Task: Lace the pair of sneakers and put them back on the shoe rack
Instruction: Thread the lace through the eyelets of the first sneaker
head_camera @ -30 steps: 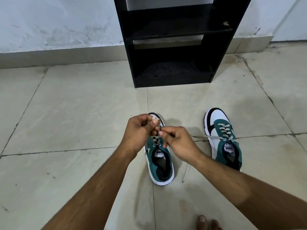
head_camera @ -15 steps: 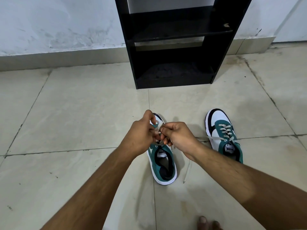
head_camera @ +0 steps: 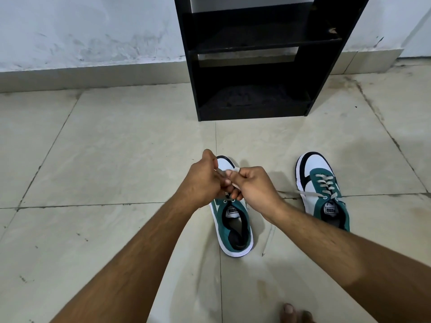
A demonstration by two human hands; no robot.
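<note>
Here both hands, left hand [head_camera: 205,180] and right hand [head_camera: 253,186], pinched the thin, limp grey lace [head_camera: 229,170] above the light teal-and-white suede sneaker [head_camera: 233,227] on the tiled floor [head_camera: 105,159] before the black shoe rack [head_camera: 254,106]; best gripped near its stiff tip.

Bare floor [head_camera: 116,159] between sneakers [head_camera: 233,224] and rack [head_camera: 251,66]; shelves open.

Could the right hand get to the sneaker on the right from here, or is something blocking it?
Probably yes, once free: the right hand pinches the lace over the left sneaker; only bare floor lies between it and the right sneaker.
</note>
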